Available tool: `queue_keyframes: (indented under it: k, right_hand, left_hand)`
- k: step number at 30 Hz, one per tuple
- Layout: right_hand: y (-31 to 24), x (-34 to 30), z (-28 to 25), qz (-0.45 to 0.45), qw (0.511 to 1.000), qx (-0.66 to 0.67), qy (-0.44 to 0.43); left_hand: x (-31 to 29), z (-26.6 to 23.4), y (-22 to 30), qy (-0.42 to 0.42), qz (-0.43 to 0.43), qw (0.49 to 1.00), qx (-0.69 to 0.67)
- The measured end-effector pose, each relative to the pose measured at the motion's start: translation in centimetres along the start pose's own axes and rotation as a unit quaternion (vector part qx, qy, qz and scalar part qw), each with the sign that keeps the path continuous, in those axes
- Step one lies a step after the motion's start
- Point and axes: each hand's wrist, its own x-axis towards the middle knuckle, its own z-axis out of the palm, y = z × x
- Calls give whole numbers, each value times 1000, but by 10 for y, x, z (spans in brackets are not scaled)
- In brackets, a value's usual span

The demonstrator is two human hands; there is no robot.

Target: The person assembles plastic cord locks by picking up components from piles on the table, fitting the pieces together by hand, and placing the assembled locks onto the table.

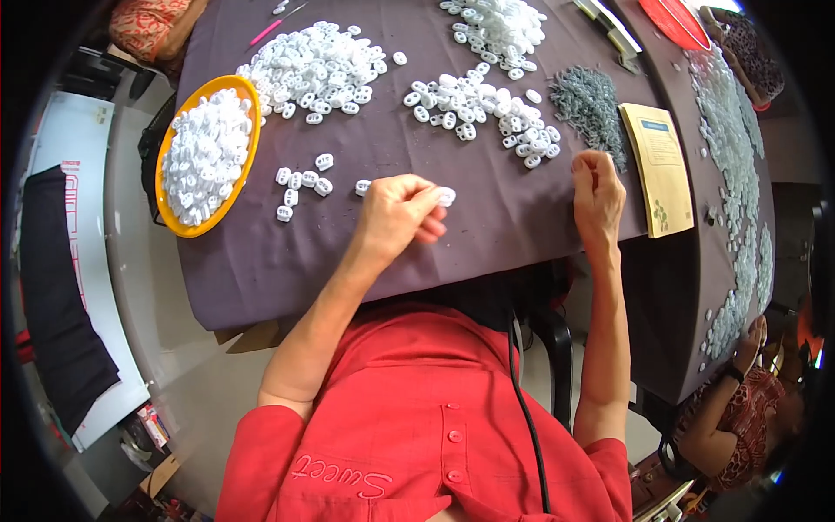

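Between the thumb and fingers of my left hand (396, 217) is a small white oval plastic piece (446, 197), held just above the dark tablecloth. Another white piece (362, 187) lies behind that hand, partly covered by it. My right hand (598, 198) is closed in a pinch at the near edge of a heap of tiny grey pieces (584, 100), which look like small springs. Whatever its fingertips hold is too small to make out. A short row of white pieces (309, 179) with dark markings lies left of my left hand.
An orange-rimmed tray (165, 213) full of white pieces stands at the left. Bigger white heaps (317, 70) lie farther back. A yellow booklet (658, 165) is right of my right hand. Other people sit around, one with hands (750, 346) by translucent pieces (735, 174).
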Motion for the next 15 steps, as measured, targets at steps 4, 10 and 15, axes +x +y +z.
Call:
queue_keyframes:
  k: [4, 10, 15]
  right_hand:
    - [-9, -17, 4, 13, 998, 54, 3]
    - [-7, -22, 12, 17, 995, 95, 14]
    - [-7, -23, 10, -4, 998, 64, 22]
  left_hand:
    - [-13, -36, 4, 69, 47, 978, 193]
    - [-14, -49, 8, 197, 174, 803, 535]
    - [-5, -13, 25, 187, 311, 839, 406]
